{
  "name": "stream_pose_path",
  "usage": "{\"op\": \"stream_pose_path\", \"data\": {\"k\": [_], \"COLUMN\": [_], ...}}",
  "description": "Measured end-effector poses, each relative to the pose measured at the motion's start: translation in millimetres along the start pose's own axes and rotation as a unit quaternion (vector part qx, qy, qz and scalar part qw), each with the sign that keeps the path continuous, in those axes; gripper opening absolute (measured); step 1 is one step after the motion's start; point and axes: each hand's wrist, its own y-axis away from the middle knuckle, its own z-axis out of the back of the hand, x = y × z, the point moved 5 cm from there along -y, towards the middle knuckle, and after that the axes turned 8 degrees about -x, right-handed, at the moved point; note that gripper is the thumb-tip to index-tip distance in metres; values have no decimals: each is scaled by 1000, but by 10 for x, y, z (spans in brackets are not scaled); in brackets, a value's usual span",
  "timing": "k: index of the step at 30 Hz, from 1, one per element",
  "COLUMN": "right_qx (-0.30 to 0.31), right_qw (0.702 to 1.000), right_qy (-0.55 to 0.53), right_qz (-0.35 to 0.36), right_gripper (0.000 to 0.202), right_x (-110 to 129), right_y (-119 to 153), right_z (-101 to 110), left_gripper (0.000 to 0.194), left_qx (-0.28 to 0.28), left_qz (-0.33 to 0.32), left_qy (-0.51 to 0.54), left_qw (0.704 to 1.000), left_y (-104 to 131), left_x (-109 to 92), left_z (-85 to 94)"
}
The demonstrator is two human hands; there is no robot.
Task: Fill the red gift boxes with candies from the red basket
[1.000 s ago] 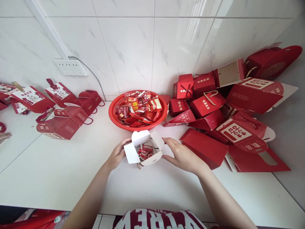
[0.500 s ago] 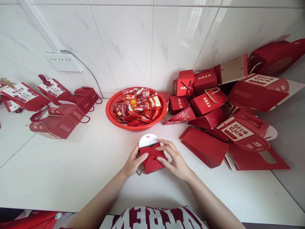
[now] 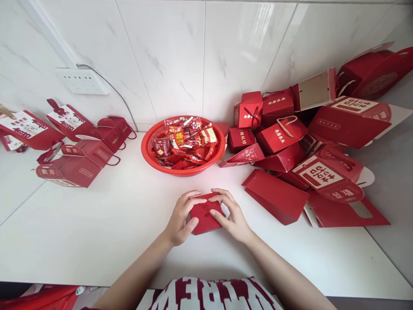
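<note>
My L hand (image 3: pixel 180 219) & R hand (image 3: pixel 234 215): fingers bent, a bit parted, clasping small red box (image 3: pixel 206 221) betw. them. L fingertips over its far edge, L thumb at left side; R fingers over far R corner, R thumb flat on top. Box sits right under fingers, on white table (image 3: pixel 112 232); top lies flat, slot marks approx. mid.

Just R of R fingers, apart: plain red carton (image 3: pixel 277 196) on its side. Beyond fingertips, near: red basket (image 3: pixel 146 148), heaped w/ wrapped sweets (image 3: pixel 183 144). Farther R of fingers: jumbled pile of red boxes (image 3: pixel 282 135), some w/ cord handles. Well L of L fingers: red gift boxes (image 3: pixel 82 161). Farthest: tiled wall (image 3: pixel 171 56), socket panel (image 3: pixel 82 81) far-L.
</note>
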Motion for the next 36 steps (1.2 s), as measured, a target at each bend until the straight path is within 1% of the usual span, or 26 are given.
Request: {"op": "stream_pose_path", "data": {"k": [2, 3, 5, 7, 9, 10, 11, 13, 14, 15, 16, 18, 21, 25, 28, 32, 34, 36], "right_qx": [-15, -18, -23, -27, -36, -41, -44, -41, -36, -30, -22, -3, 26, 42, 51, 52, 48, 41], "right_qw": [1000, 999, 998, 996, 992, 991, 991, 994, 995, 995, 995, 993, 989, 985, 981, 973, 969, 967], "right_qy": [13, 18, 31, 62, 97, 106, 105, 81, 68, 60, 57, 63, 77, 84, 92, 126, 143, 151], "right_qz": [12, 20, 40, 61, 74, 76, 74, 65, 66, 69, 77, 102, 127, 147, 163, 185, 195, 201], "right_gripper": [25, 27, 30, 30, 30, 31, 32, 31, 31, 31, 32, 34, 37, 37, 36, 33, 33, 32], "right_x": [8, 10, 13, 20, 33, 41, 47, 59, 69, 82, 99, 142, 192, 217, 202, 166, 156, 152], "right_y": [19, 34, 73, 114, 150, 164, 175, 186, 187, 185, 181, 176, 175, 179, 183, 189, 189, 188], "right_z": [-3, -13, -43, -87, -133, -153, -171, -195, -199, -200, -198, -194, -203, -207, -189, -154, -145, -135], "left_gripper": [51, 49, 42, 42, 45, 50, 60, 84, 88, 86, 80, 70, 70, 71, 64, 63, 63, 61], "left_qx": [18, 26, 46, 68, 81, 82, 79, 69, 63, 61, 63, 78, 94, 57, 55, 50, 35, 14], "left_qz": [17, 30, 53, 64, 68, 67, 64, 55, 53, 52, 51, 43, 30, 42, 36, 34, 47, 75], "left_qy": [-68, -108, -184, -247, -296, -315, -330, -352, -361, -368, -374, -379, -374, -383, -386, -395, -411, -433], "left_qw": [997, 993, 980, 964, 949, 943, 938, 932, 929, 926, 924, 921, 922, 921, 920, 917, 910, 898], "left_y": [-31, -52, -85, -90, -59, -35, -9, 37, 52, 60, 62, 46, -1, -65, -68, 26, 109, 211], "left_x": [-53, -78, -134, -204, -275, -308, -337, -372, -374, -366, -351, -312, -251, -195, -210, -268, -263, -207], "left_z": [68, 116, 214, 277, 276, 251, 215, 130, 97, 73, 61, 63, 112, 198, 225, 303, 390, 533]}}
